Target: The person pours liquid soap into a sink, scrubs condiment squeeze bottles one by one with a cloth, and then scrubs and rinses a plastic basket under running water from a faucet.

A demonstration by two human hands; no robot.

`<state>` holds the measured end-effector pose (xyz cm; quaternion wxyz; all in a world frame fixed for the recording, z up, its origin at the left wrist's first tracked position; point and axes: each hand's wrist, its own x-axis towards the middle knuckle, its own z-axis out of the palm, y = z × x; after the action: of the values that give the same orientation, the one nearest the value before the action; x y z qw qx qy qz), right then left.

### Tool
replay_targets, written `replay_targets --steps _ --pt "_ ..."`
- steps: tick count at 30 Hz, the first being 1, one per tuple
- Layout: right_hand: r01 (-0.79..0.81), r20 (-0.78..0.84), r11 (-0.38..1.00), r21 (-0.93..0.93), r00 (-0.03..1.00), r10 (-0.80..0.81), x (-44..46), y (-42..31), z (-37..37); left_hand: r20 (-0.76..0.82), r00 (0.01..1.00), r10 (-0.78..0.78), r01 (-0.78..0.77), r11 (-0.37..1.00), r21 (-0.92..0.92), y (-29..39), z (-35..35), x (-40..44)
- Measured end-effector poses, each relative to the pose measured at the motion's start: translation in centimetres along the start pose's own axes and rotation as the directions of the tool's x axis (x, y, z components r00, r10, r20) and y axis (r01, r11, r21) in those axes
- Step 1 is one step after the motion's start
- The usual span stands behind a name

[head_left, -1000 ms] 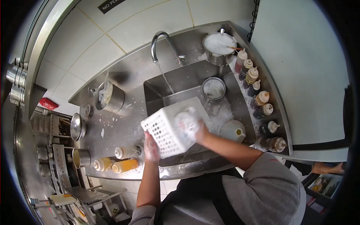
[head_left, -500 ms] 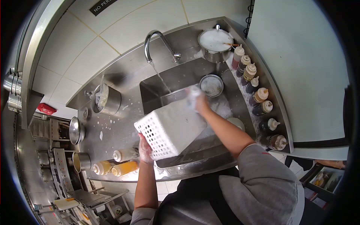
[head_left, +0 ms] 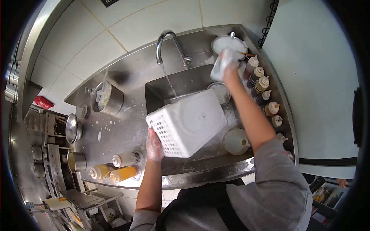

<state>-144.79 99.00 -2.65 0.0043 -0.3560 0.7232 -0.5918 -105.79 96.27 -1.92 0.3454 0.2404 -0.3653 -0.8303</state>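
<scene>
A white plastic basket [head_left: 196, 119] with a perforated side is tilted over the steel sink [head_left: 155, 96]. My left hand [head_left: 154, 146] grips its lower left edge, and soap suds cover the fingers. My right hand [head_left: 229, 64], blurred by motion, is closed on a soapy white cloth [head_left: 220, 67] at the front of the foam-filled pot [head_left: 227, 43]. Below that hand, a round metal bowl [head_left: 220, 92] sits in the sink, partly hidden by the basket. Water runs from the curved faucet [head_left: 169, 34]. A whitish plastic jug [head_left: 236, 141] lies at the sink's right side.
Several squeeze bottles [head_left: 262, 84] line the right edge, some hidden behind my right arm. Three more bottles [head_left: 124, 174] lie at the front left. A steel pot [head_left: 112, 101] holding a plastic bag stands at the back left. Another person's hand [head_left: 342, 183] shows at far right.
My right hand has left the basket with the cloth and moved up and right to the foamy pot. The basket remains in my left hand, its broad side now more exposed. The view has shifted slightly.
</scene>
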Motion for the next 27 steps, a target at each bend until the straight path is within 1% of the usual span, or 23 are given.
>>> replay_targets --steps 1,3,4,6,7,8,9,10,11,12,13,14,15,16,18,19,21,22,23,24,25,26,27 --pt "0.253 0.02 0.747 -0.616 0.952 -0.306 3.9 2.0 -1.0 -0.026 0.999 0.02 -0.02 1.0 0.005 -0.3 0.7 0.5" --pt "0.247 0.192 0.535 -0.808 0.969 -0.156 8.4 2.4 -2.6 -0.079 0.997 0.001 0.001 1.0 0.025 -0.6 1.4 1.8" --pt "0.258 0.202 0.535 -0.804 0.966 -0.163 8.9 1.9 -2.9 -0.163 0.987 -0.007 0.022 0.996 0.09 -0.9 1.4 2.4" --pt "0.349 0.155 0.504 -0.79 0.909 -0.387 9.7 0.9 -2.4 -0.216 0.976 0.002 0.025 0.992 0.123 -2.4 0.3 3.8" --pt "0.363 0.165 0.507 -0.781 0.904 -0.394 9.7 0.0 -1.1 -0.26 0.966 0.001 0.033 0.991 0.129 -3.3 -0.5 4.5" --pt "0.366 0.274 0.491 -0.791 0.928 -0.251 9.3 -1.2 0.9 -0.297 0.955 -0.01 0.054 0.989 0.139 -3.9 -1.1 5.3" --pt "0.372 0.372 0.471 -0.8 0.923 -0.096 8.6 -2.3 3.0 -0.324 0.945 -0.048 0.09 0.989 0.115 -4.6 -1.9 5.9" --pt "0.437 0.427 0.545 -0.716 0.891 -0.153 7.3 -2.4 5.8 -0.344 0.936 -0.068 0.125 0.982 0.145 -5.1 -2.3 6.5" --pt "0.529 0.442 0.536 -0.658 0.848 -0.293 5.1 -1.7 8.0 -0.365 0.927 -0.091 0.163 0.971 0.173 -5.7 -3.0 7.2" --pt "0.618 0.447 0.503 -0.604 0.786 -0.427 2.8 -0.9 10.3 -0.329 0.94 -0.095 0.154 0.975 0.16 -6.7 -4.4 8.1" --pt "0.713 0.412 0.372 -0.595 0.667 -0.621 0.8 0.6 11.8 -0.337 0.937 -0.094 0.154 0.976 0.156 -6.9 -4.5 8.6" --pt "0.691 0.525 0.453 -0.563 0.722 -0.45 -0.7 7.6 15.2 -0.349 0.929 -0.119 0.183 0.971 0.156 -7.1 -4.2 9.1" --pt "0.678 0.581 0.491 -0.547 0.73 -0.36 -1.8 10.3 16.3 -0.36 0.922 -0.144 0.212 0.965 0.156 -7.3 -4.2 9.7" --pt "0.657 0.63 0.529 -0.537 0.73 -0.266 -2.9 12.9 17.4 -0.368 0.918 -0.144 0.229 0.953 0.198 -8.1 -5.0 10.6" --pt "0.596 0.635 0.48 -0.644 0.766 -0.1 -6.3 9.7 14.7 -0.347 0.928 -0.133 0.223 0.947 0.232 -8.9 -5.8 11.9" --pt "0.461 0.62 0.703 -0.542 0.784 -0.036 -6.1 7.3 15.0 -0.317 0.94 -0.124 0.216 0.938 0.272 -9.2 -5.9 12.6" --pt "0.322 0.555 0.879 -0.351 0.828 -0.082 -6.4 4.6 17.0 -0.325 0.937 -0.129 0.229 0.928 0.294 -9.4 -5.7 14.2" --pt "0.159 0.592 0.96 -0.231 0.806 0.009 -5.6 0.8 17.4 -0.322 0.941 -0.102 0.216 0.915 0.341 -9.3 -5.4 14.9" --pt "-0.023 0.636 0.993 -0.114 0.766 0.09 -4.8 -2.5 18.1 -0.317 0.945 -0.078 0.203 0.9 0.385 -9.4 -5.2 15.5" --pt "-0.089 0.699 0.994 0.07 0.715 0.015 -4.4 -2.8 19.5 -0.31 0.949 -0.051 0.193 0.872 0.449 -9.9 -6.3 16.5" --pt "-0.165 0.74 0.955 0.246 0.668 -0.075 -4.0 -2.8 20.5 -0.307 0.95 -0.055 0.194 0.874 0.445 -10.2 -6.7 17.0" --pt "-0.358 0.841 0.911 0.207 0.541 0.021 -3.3 -4.7 20.0 -0.319 0.947 -0.043 0.209 0.835 0.509 -10.5 -6.9 17.5" --pt "-0.531 0.918 0.836 0.14 0.385 0.091 -2.3 -6.6 19.3 -0.329 0.944 -0.027 0.222 0.79 0.572 -10.7 -7.2 18.1"
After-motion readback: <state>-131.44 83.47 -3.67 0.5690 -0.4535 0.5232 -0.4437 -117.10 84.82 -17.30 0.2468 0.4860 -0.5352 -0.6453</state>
